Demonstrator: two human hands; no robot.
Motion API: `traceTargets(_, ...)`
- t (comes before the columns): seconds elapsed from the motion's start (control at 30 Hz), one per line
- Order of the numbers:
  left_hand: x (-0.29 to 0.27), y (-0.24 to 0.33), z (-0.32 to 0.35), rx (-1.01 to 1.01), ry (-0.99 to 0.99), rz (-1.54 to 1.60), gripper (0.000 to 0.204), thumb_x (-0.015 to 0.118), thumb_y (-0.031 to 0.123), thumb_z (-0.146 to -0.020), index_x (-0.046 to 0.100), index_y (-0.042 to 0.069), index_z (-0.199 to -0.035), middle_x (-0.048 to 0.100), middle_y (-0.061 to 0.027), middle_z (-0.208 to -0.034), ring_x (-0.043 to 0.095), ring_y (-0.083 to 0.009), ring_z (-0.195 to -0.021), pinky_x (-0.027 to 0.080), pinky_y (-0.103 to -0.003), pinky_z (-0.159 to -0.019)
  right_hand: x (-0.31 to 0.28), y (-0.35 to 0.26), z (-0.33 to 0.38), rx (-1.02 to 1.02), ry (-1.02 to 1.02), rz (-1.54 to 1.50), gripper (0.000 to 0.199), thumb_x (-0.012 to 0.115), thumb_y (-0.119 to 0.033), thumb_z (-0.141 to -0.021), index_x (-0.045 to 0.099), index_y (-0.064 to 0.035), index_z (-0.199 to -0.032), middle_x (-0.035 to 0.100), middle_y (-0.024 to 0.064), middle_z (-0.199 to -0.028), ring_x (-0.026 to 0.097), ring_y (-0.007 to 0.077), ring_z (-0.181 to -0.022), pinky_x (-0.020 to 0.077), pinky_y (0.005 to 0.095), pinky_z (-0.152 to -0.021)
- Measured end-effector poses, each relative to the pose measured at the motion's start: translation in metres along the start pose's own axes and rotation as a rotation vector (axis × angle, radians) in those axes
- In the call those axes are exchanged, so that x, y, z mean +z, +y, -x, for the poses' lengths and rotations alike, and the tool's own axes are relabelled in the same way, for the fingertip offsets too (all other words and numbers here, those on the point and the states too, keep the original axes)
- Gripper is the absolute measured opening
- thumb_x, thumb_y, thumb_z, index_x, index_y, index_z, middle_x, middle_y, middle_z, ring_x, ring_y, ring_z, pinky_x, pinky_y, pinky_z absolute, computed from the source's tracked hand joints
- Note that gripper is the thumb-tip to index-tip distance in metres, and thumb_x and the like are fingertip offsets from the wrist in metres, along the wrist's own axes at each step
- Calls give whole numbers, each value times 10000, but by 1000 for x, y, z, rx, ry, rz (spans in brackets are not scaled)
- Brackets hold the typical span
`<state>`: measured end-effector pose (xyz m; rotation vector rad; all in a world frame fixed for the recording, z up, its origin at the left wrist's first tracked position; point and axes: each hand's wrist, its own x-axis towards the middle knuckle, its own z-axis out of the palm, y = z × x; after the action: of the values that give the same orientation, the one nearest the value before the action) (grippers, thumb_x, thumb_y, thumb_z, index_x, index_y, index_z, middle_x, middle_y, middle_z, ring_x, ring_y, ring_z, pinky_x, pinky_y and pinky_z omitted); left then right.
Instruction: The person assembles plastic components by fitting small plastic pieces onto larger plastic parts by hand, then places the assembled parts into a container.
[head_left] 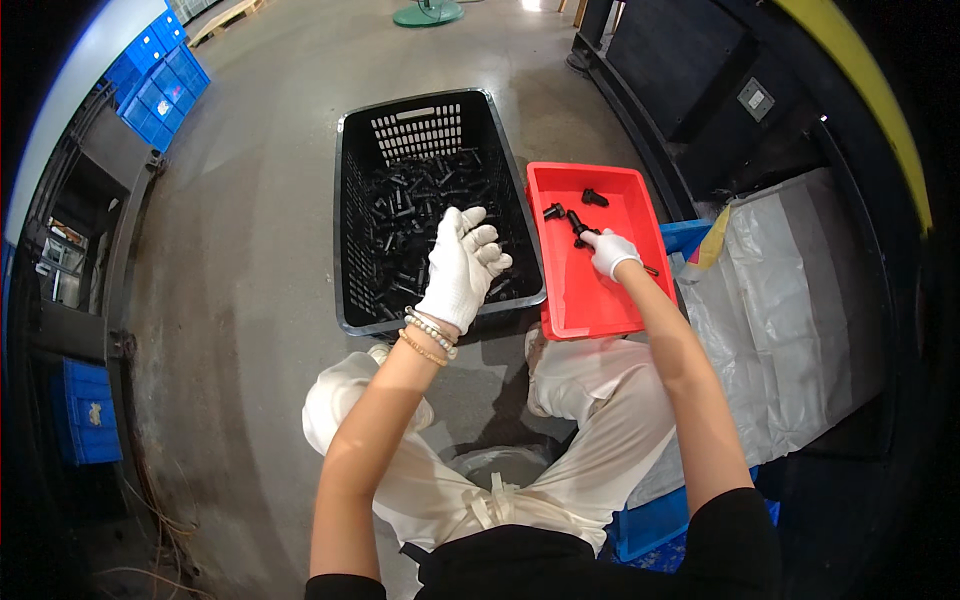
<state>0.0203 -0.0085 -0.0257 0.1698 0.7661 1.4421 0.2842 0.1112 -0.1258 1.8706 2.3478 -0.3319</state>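
My left hand (pixel 462 262), in a white glove, is over the black crate (pixel 518 180), its fingers half curled and apart. Nothing shows in it. Below it, a heap of black bolt-like parts (pixel 403 200) fills the bottom of the crate. In the red tray (pixel 578 300) beside it, my right hand (pixel 614 254), also gloved, reaches down with its fingertips closed on a black bolt (pixel 576 222). Another black bolt (pixel 594 197) lies farther back in the tray, and one (pixel 554 211) is near its left wall. Part of a thin dark piece (pixel 651 270) shows beside my right wrist.
Grey plastic sheeting (pixel 780 320) covers something on the right, with a blue bin (pixel 650 525) under it. Dark machine frames (pixel 670 80) stand at both sides. Blue crates (pixel 165 95) are stacked far left. My knees flank the floor before the crate.
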Motion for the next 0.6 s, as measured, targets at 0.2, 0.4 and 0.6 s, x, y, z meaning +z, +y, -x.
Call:
traceTargets(0.2, 8, -6, -1, -75, -57, -80, 408, 387, 402, -939, 462, 32, -1095, 480, -35, -773, 411, -123, -592, 412, -303, -584, 28, 10, -13, 42, -269, 54, 333, 435, -129, -819, 491, -150, -1147, 577, 183, -1122, 571, 365, -1024, 470, 452, -841)
traceTargets(0.4, -3, 1, 2, -38, -75, -148, 377, 414, 368, -934, 473, 28, -1086, 487, -30, -781, 432, -118, -596, 421, -304, -584, -5, -19, 1, 89, -37, -84, 189, 549, -221, -788, 564, -139, -958, 629, 169, -974, 602, 357, -915, 476, 441, -768)
traceTargets(0.6, -4, -9, -1, -9, -227, -546, 371, 495, 338, -891, 488, 43, -1115, 552, -68, -875, 553, -154, -680, 482, -337, -662, -45, -47, -2, -72, 220, -794, 147, 548, -185, -770, 546, -41, -799, 577, 70, -688, 579, 189, -652, 462, 327, -628)
